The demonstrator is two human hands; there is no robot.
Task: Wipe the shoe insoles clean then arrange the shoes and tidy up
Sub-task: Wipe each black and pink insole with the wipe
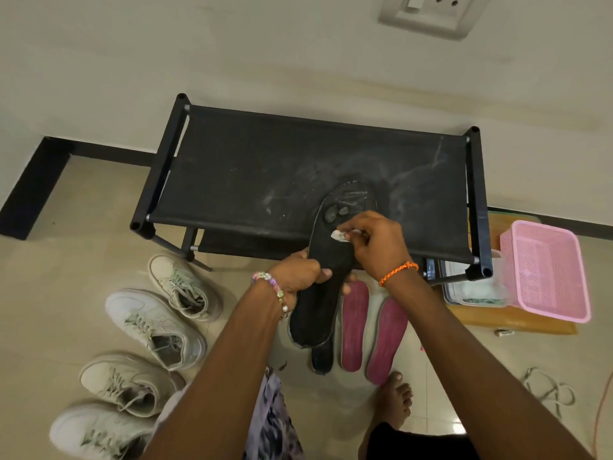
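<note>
Beige floor tiles spread below me. My left hand (300, 272) grips a black insole (326, 277) at its middle, holding it over a black fabric shoe rack (252, 167). My right hand (374, 242) pinches a small white wipe (341, 235) against it. Two pink insoles (371, 330) lie beneath, four white sneakers (149, 327) to the left, a pink basket (547, 270) to the right.

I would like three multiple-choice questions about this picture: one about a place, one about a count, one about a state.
1. Where do the pink insoles lie?
A. on the floor
B. on the rack
C. in the basket

2. How many white shoes stand on the floor?
A. two
B. four
C. six

3. What does the right hand hold?
A. nothing
B. a brush
C. a small white wipe

Answers: 1 A, they lie on the tiles below the black insole. 2 B, four in a row. 3 C, fingers pinch it against the insole.
</note>
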